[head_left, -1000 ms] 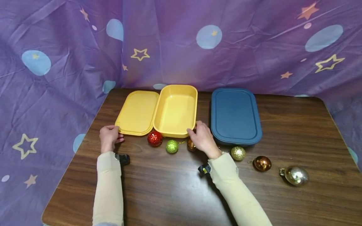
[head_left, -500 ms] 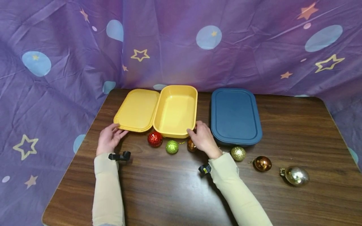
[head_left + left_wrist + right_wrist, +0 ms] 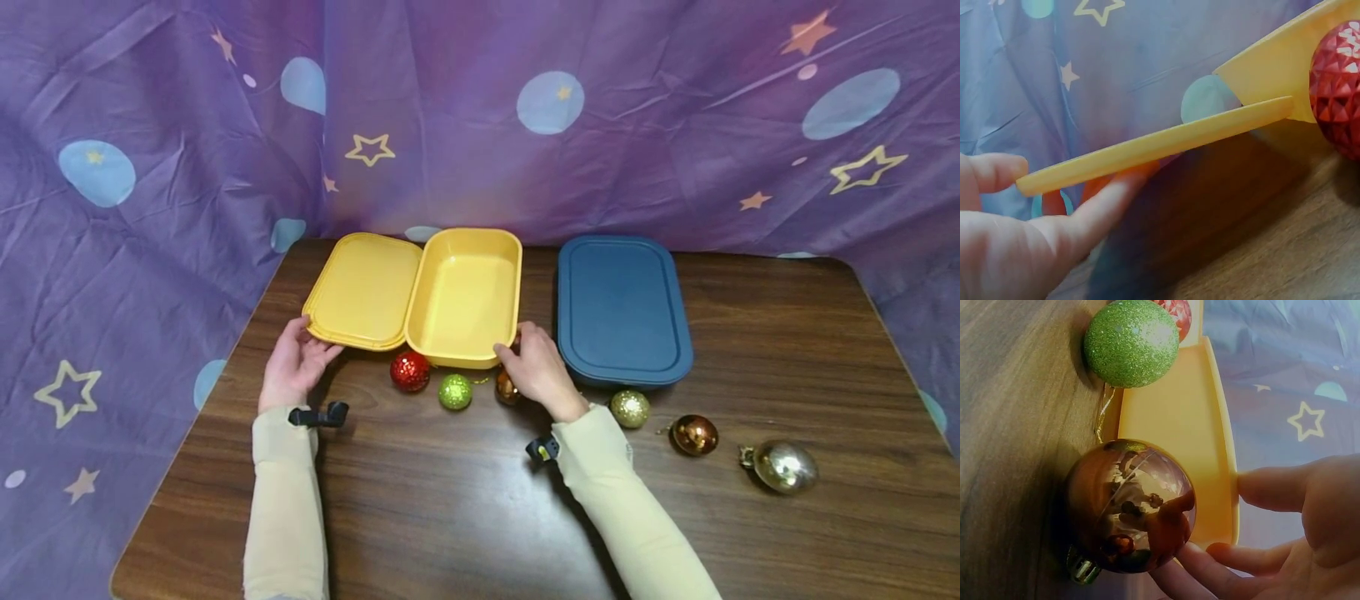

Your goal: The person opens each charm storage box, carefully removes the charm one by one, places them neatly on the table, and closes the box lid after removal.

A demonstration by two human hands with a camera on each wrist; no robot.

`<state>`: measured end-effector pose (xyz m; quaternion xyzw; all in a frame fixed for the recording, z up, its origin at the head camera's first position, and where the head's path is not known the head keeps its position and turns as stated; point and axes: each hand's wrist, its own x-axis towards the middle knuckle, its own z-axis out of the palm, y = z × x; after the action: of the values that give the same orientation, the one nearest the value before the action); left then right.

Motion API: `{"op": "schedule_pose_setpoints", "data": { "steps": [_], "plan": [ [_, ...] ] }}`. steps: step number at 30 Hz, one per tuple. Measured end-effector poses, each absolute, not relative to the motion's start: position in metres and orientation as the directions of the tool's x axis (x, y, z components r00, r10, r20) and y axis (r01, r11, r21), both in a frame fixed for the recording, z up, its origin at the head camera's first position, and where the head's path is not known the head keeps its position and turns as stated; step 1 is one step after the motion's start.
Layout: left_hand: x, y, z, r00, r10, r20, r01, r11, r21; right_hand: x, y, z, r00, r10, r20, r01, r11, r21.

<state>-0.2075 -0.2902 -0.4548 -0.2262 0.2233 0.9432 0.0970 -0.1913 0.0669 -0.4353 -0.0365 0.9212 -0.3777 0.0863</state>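
Observation:
My left hand (image 3: pixel 292 367) holds a yellow lid (image 3: pixel 363 287) by its near left corner. In the left wrist view the thumb (image 3: pixel 1000 172) is at the lid's edge and the fingers reach underneath; the lid slants, its left side lifted off the table. Right beside it stands an uncovered yellow box (image 3: pixel 467 304) with nothing inside. At the box's near right corner my right hand (image 3: pixel 536 367) grips, thumb on the rim (image 3: pixel 1229 444) and fingers around the outside. A shiny brown bauble (image 3: pixel 1132 506) sits just under that hand.
A red bauble (image 3: pixel 410 371) and a green glitter bauble (image 3: pixel 455 392) lie before the box. To the right is a blue box with its lid on (image 3: pixel 624 308). Gold (image 3: pixel 630 409), brown (image 3: pixel 694 435) and silver (image 3: pixel 784 467) baubles lie near it. A purple curtain (image 3: pixel 450 108) hangs behind.
My left hand has gone from gripping the lid's corner from above to reaching under it, and the lid's left side has risen. My right hand has stayed at the box's corner.

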Motion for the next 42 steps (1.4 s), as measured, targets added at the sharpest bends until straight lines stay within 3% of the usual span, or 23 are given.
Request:
{"op": "schedule_pose_setpoints", "data": {
  "steps": [15,28,37,42],
  "plan": [
    [-0.201,-0.289,-0.457,-0.949,0.159,-0.272,-0.238,-0.927,0.290,-0.191,0.067,-0.436,-0.982,-0.135,-0.136,-0.001,0.712,-0.702],
    [-0.190,-0.279,-0.444,-0.992,0.127,-0.008,-0.111,-0.833,0.542,-0.191,0.068,-0.436,-0.982,-0.126,-0.139,0.009,0.706,-0.708],
    [-0.186,-0.268,-0.427,-1.000,0.012,-0.002,-0.010,-0.729,0.684,-0.192,0.068,-0.435,-0.982,-0.134,-0.137,0.002,0.708,-0.706],
    [-0.184,-0.258,-0.413,-0.997,-0.074,-0.003,0.041,-0.591,0.806,-0.193,0.068,-0.435,-0.981,-0.141,-0.134,-0.007,0.715,-0.699]
  ]
}}
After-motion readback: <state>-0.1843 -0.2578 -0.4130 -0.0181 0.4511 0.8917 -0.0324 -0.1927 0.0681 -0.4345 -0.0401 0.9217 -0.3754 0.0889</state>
